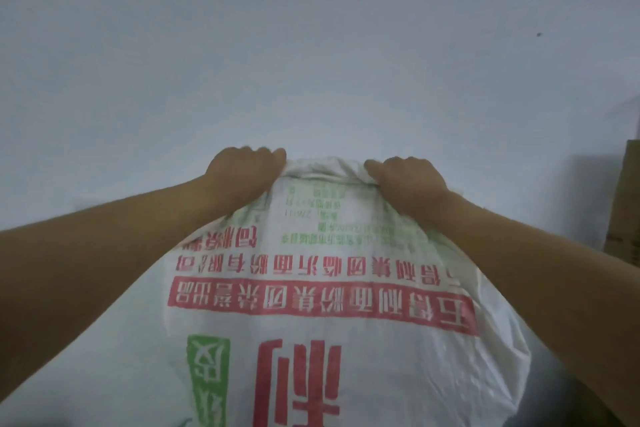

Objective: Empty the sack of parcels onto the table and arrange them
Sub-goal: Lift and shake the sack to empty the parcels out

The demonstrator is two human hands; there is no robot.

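Note:
A bulging white woven sack [322, 305] with red and green printed characters, seen upside down, fills the lower middle of the head view. My left hand [242, 172] grips the far left corner of the sack's top end. My right hand [410, 180] grips the far right corner, fingers curled into the bunched fabric. Both arms stretch forward along the sack's sides. The sack's contents are hidden; no parcels show. The table is not visible beneath the sack.
A plain pale wall [311, 45] fills the upper half of the view. A brown cardboard box [627, 204] stands at the right edge.

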